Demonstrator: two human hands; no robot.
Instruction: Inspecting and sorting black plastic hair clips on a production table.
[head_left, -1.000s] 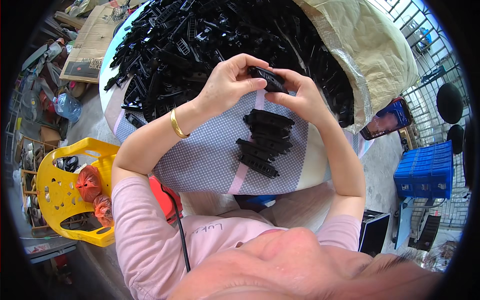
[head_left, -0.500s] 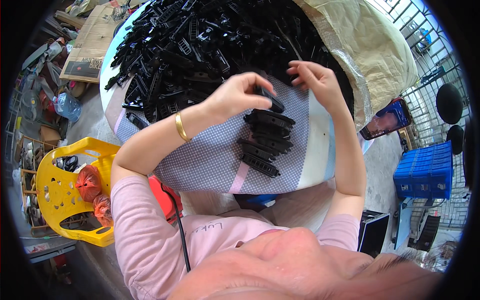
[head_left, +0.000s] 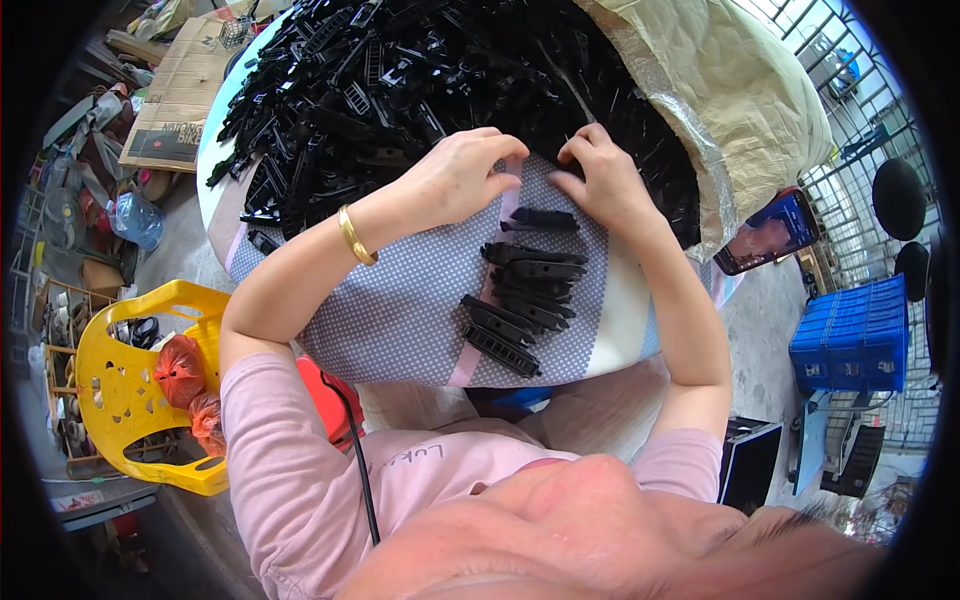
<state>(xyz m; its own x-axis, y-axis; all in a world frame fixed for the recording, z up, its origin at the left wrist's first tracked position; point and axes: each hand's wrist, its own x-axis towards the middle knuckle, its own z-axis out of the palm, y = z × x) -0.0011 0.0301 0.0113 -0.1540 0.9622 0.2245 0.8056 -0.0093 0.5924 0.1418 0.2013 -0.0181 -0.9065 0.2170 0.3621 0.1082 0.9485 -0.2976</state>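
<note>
1. A round table covered by a grey dotted cloth is seen in the middle of the frame, with a large heap of black plastic parts piled across its upper half.
2. The left hand is held at the lower edge of the heap, just above centre; its fingers are curled and pressed together, the tips being set down among the parts. Whether a part is pinched cannot be told.
3. A gold bangle is worn on the left wrist.
4. The right hand is placed just beside the left, slightly to the right of centre; its fingers are bent and close together, reaching into the same edge of the heap. What they grip, if anything, is hidden.
5. A single black part is seen on the cloth directly below the two hands, apart from them.
6. A row of assembled black parts is laid out on the cloth below that, running down toward the lower middle of the table.
7. A beige sack is draped over the upper right of the table.
8. A phone is seen at the right rim of the table.
9. A yellow plastic chair is seen at the lower left, and blue crates at the right.
</note>
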